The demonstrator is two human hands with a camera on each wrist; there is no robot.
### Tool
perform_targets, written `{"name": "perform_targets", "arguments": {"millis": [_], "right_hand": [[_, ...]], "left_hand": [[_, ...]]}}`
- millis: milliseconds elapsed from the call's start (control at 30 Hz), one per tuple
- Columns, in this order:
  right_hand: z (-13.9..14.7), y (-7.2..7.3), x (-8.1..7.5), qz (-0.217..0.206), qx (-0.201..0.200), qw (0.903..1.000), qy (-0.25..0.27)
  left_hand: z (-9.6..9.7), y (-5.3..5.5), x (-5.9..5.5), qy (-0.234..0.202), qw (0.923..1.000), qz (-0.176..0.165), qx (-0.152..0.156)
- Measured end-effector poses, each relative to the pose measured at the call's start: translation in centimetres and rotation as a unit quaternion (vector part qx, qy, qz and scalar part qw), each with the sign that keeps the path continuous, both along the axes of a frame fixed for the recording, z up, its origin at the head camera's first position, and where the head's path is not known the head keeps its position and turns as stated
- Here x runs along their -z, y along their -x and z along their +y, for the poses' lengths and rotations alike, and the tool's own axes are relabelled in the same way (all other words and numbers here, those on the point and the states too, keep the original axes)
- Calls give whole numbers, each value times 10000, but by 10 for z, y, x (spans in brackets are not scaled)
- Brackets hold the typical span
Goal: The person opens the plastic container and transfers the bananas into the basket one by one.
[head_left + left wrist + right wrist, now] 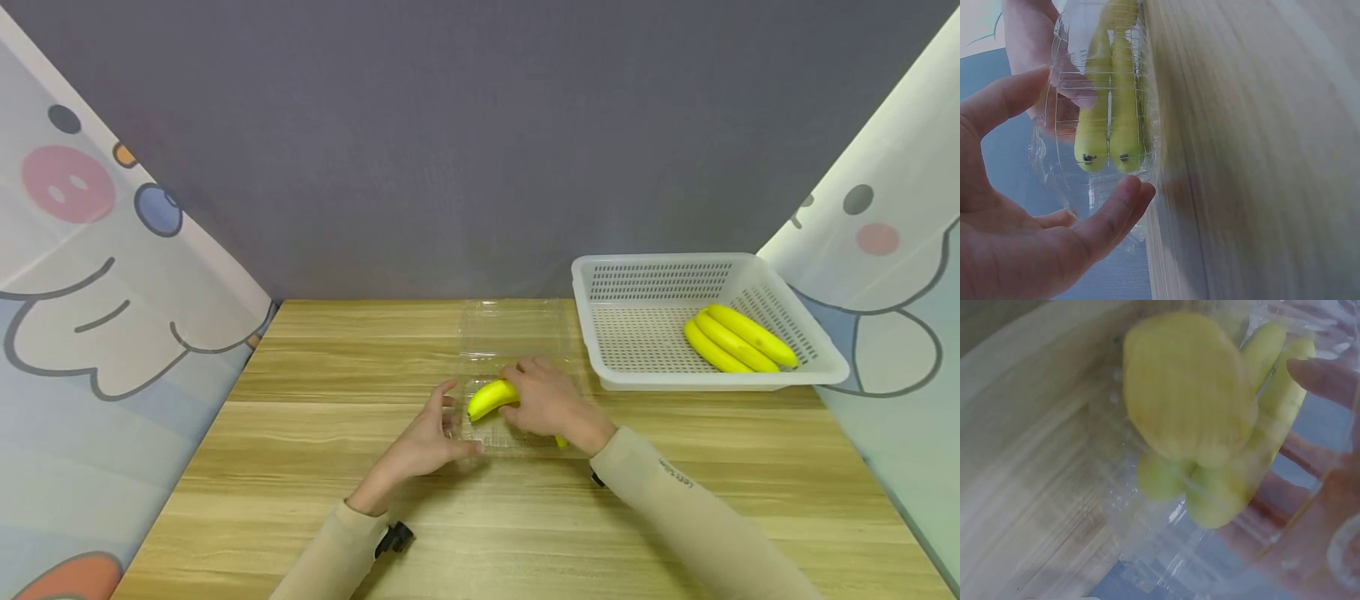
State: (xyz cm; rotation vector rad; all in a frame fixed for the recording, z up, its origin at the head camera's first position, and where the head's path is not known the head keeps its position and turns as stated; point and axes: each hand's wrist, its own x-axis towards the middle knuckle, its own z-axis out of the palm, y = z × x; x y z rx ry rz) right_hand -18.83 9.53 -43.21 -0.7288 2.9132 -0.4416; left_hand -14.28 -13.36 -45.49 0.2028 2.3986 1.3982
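A clear plastic clamshell box (491, 433) lies on the table with its lid (513, 329) laid back away from me. Yellow bananas lie inside; the left wrist view shows the dark-tipped ends of two, side by side, through the wall. My left hand (427, 437) holds the box at its left end, thumb and fingers spread around the wall. My right hand (543, 400) reaches into the box and grips a banana (491, 398), its fingers curled over the top. Another yellow end (561, 442) peeks out below the right wrist. In the right wrist view, a blunt yellow end (1188, 387) looms close.
A white perforated basket (622, 379) stands at the back right of the wooden table (315, 467), with three bananas (738, 337) in its right part. Behind the table rises a grey wall (420, 150). Cartoon-printed curtains (67, 275) flank both sides.
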Motion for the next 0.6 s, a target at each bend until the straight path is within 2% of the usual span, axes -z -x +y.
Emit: {"name": "perform_targets", "arguments": {"millis": [367, 600], "right_hand": [[-6, -2, 4, 30, -80, 10000, 43], [-6, -4, 4, -196, -282, 9992, 180]], "left_hand": [[-1, 0, 0, -25, 10000, 62, 38], [0, 0, 0, -12, 10000, 92, 24]]}}
